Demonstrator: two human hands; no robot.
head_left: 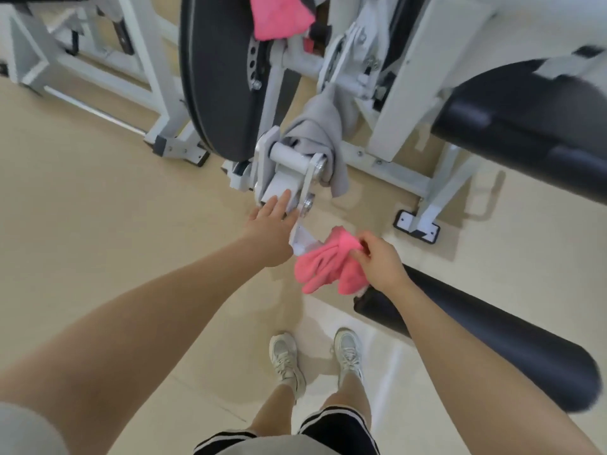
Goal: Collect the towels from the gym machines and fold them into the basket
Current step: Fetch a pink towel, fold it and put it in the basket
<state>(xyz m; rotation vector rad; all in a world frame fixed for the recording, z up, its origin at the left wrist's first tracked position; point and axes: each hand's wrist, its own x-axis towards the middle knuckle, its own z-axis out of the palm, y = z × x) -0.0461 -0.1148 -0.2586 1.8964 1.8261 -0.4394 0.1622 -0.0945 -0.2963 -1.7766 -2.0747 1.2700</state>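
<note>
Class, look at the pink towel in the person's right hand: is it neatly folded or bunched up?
Bunched up. The pink fabric towel hangs in loose, uneven lobes from the right hand, with no flat layers or straight edges.

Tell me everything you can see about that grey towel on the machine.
The grey towel is soft-looking plain cloth, bunched and draped over the white machine's lower arm, beside a white roller peg. One end runs up toward the frame; the other hangs loose above the floor. Neither hand touches it; the left hand reaches just below it.

one towel [315,139] draped over the machine arm [292,159], another towel [279,14] on the frame behind it
</note>
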